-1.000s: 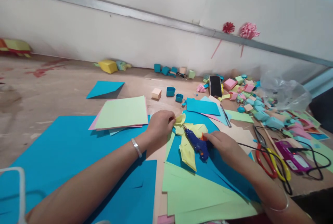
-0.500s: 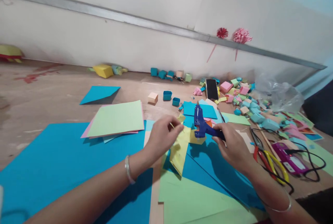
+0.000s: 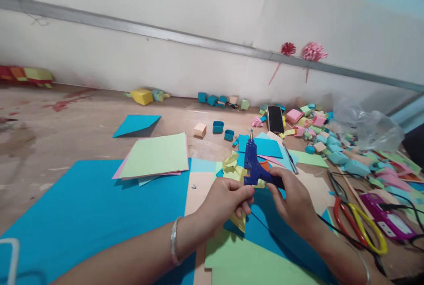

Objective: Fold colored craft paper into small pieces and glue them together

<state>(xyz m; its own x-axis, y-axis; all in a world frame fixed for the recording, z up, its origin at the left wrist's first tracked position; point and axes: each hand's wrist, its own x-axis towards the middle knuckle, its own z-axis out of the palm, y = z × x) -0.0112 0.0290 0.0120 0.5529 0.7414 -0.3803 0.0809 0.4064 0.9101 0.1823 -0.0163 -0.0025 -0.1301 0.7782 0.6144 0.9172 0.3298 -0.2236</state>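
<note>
My right hand [image 3: 293, 192] is wrapped round the handle of a dark blue hot glue gun [image 3: 252, 161], its nozzle pointing up and away from me. Close to the rear end of the gun, the fingers of my left hand [image 3: 230, 197] are pinched together; whatever is between them is too small or hidden. Crumpled yellow paper [image 3: 232, 164] lies behind and under my left hand, partly covered by it. Beneath both hands are blue and light green sheets [image 3: 245, 254].
Stacked coloured sheets [image 3: 159, 157] lie left of centre on a large blue sheet [image 3: 99, 205]. Small paper boxes [image 3: 218, 126] stand behind. To the right are a phone [image 3: 275, 119], a heap of paper cubes [image 3: 331, 144], scissors [image 3: 359, 223] and a purple power strip [image 3: 387, 216] with cables.
My left hand has come down and right, from above the yellow paper to the glue gun's rear end. My right hand still grips the gun. The view has shifted slightly.
</note>
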